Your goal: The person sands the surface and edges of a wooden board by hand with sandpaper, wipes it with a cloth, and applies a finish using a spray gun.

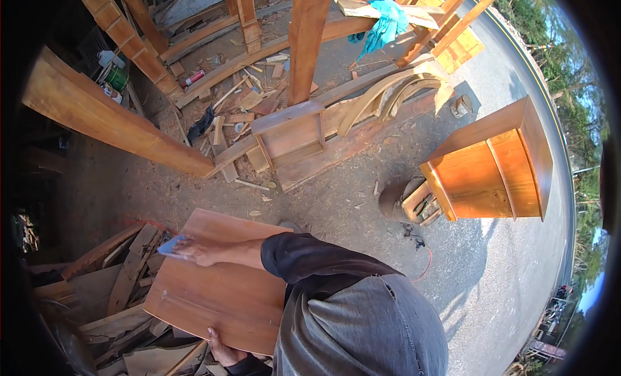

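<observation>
wood this broad and flat suggests a stiff panel (220,305) of moderate weight, more awkward than heavy. it lies slanted in front of the body, at the lower left of the view, beside and partly above a heap of scrap boards (126,272); what bears it from below is hidden. the left hand (225,351) is closed around its lower edge, fingers bent at the rim. the right hand (204,253) is spread rather flat near the far edge, holding a thin blue pad (169,245) against the face; whether that is cloth or abrasive sheet, i cannot tell.

the face looks smooth and perhaps dusty, so a flat palm would likely slide on it; the edges offer the surer hold, best taken on opposite sides to stop twisting. it hardly seems fragile, though its thin rim and corners could chip. a shallow ridge runs across the reddish-brown surface, and its lower edge bows slightly. the pad seems light and pliable, easily pinned under the fingertips.

beyond, a shallow wooden tray (284,120) shows a dull, pale finish, while a cabinet (479,175) glows glossy orange with ribbed sides. arched wooden strips (388,95) lie near a crumpled teal cloth (387,27).
</observation>
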The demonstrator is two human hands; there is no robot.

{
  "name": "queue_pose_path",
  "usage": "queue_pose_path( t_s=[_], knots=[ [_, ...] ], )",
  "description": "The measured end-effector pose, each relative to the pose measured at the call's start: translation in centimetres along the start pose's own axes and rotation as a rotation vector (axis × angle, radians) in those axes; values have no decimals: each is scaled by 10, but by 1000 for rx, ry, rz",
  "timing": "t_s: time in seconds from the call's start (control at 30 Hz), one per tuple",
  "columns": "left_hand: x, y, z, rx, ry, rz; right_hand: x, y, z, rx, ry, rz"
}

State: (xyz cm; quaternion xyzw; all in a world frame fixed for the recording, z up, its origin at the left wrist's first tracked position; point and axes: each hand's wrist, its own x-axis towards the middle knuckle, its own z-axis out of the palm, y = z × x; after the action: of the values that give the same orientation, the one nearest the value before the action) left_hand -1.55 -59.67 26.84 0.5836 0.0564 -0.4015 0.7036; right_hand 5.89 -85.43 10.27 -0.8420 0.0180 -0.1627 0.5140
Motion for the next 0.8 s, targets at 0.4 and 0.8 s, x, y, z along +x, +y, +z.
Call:
queue_pose_path(
  t_s=[0.4,0.8],
  knots=[
    [-19,28,-89,-81,95,259,-161,3,-88,-448,80,738],
    [13,-59,-232,-5,256,36,-360,-3,-20,-533,66,929]
  ],
)
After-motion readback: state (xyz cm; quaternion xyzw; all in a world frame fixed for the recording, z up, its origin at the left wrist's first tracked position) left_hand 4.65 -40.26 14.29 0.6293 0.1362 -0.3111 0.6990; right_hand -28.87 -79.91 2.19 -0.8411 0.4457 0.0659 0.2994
